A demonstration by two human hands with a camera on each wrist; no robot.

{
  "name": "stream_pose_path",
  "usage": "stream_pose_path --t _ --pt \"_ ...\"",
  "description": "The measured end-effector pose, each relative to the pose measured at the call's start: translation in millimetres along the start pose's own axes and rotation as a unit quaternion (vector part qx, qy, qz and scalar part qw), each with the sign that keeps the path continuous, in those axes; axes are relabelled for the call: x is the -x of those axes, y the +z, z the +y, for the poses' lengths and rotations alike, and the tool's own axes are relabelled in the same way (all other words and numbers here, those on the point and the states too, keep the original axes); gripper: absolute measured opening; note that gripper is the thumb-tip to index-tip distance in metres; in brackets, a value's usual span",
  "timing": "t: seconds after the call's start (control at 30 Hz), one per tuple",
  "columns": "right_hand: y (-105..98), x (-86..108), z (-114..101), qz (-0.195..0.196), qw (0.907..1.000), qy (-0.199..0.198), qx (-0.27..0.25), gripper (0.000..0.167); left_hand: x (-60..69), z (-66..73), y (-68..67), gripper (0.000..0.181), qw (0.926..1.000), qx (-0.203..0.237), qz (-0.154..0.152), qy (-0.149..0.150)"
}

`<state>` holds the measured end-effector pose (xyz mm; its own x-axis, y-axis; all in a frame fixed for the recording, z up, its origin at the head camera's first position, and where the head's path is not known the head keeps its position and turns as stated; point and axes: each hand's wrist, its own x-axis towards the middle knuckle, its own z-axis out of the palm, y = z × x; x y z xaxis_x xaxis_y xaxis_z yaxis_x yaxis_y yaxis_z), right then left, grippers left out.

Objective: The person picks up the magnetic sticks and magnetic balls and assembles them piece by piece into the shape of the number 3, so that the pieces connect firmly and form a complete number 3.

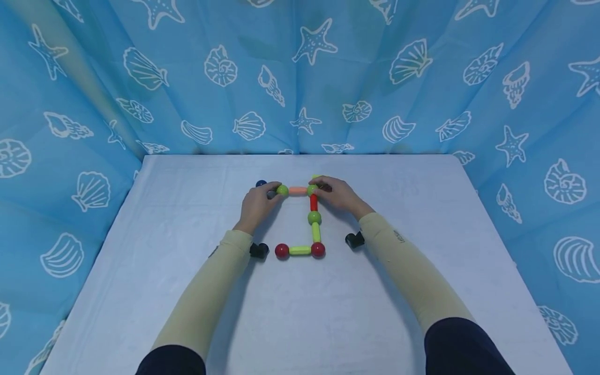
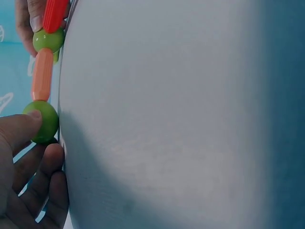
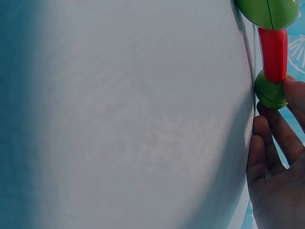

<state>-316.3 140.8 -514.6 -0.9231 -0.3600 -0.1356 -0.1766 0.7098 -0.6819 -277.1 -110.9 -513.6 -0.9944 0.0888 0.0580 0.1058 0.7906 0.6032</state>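
Observation:
A chain of toy rods and balls lies on the white table. My left hand pinches the green ball at its far left end between thumb and fingers; the left wrist view shows the thumb on top of it. A salmon rod joins this ball to the green corner ball, which my right hand pinches. From that corner a red rod runs toward me to another green ball. A yellow-green rod continues to a red ball.
Another yellow-green rod links that corner to a second red ball. A dark blue ball shows behind my left hand. Black wrist cameras sit by both forearms. A blue shell-patterned curtain surrounds the table.

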Motion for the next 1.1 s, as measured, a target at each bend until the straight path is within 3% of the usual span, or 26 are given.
stream_pose_path --t 0.2,0.33,0.63,1.1 --pt "1.3 -0.3 1.0 0.003 1.0000 -0.003 -0.004 0.036 0.1 -0.3 2.5 0.043 0.9998 0.009 -0.006 -0.016" --pt "2.1 0.0 1.6 0.005 1.0000 -0.006 -0.006 0.035 0.9 -2.4 5.4 0.045 0.9986 0.042 -0.003 -0.031" --pt "1.4 0.6 0.9 0.006 1.0000 -0.004 -0.005 0.036 -0.7 -3.9 9.5 0.041 0.9958 0.085 0.018 -0.028" --pt "0.2 0.6 -0.1 0.004 0.9999 -0.009 -0.009 0.036 -3.6 -6.2 6.0 0.040 0.9952 0.095 0.006 -0.023"
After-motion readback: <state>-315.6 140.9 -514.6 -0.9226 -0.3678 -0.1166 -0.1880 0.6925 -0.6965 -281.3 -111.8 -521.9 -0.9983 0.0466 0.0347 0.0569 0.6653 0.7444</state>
